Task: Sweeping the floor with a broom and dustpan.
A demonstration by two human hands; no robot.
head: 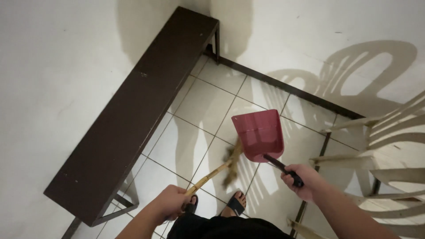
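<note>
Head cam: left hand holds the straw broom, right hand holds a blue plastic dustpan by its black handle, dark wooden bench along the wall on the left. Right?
Not quite: the plastic dustpan is red, not blue. The head view shows the right hand gripping its black handle, the left hand holding the straw broom, and the dark wooden bench along the wall on the left.

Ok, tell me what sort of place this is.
Probably a room corner in a home: tiled floor, a long dark bench along the white wall, pale plastic chairs, and hands sweeping with a broom and red dustpan.
</note>
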